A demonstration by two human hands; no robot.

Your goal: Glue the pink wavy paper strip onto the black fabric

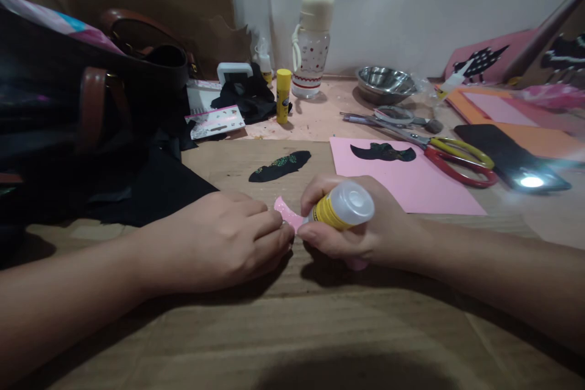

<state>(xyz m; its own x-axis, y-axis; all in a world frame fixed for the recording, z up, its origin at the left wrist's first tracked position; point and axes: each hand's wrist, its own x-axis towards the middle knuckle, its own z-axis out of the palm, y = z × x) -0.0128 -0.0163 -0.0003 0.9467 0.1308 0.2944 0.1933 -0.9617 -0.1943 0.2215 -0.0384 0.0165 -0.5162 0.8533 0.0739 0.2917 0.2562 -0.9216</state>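
A clear glue bottle with a yellow label [336,210] lies tipped over in my right hand [365,219], its nozzle end pointing left and down. Under that end is a small curved pink paper cutout [287,213] with shiny specks on it. My left hand [233,241] pinches the cutout's near edge between closed fingers. Just beyond, a black cutout with green glitter [280,166] rests on the cardboard [205,323]. Another black cutout [382,152] lies on a pink paper sheet [365,180] to the right.
Scissors with red and yellow handles [457,161] lie across the pink sheet, beside a phone [507,155] with its light on. Behind stand a glue stick [283,96], a bottle [313,42] and a metal bowl [386,85]. A black bag [46,85] fills the left side.
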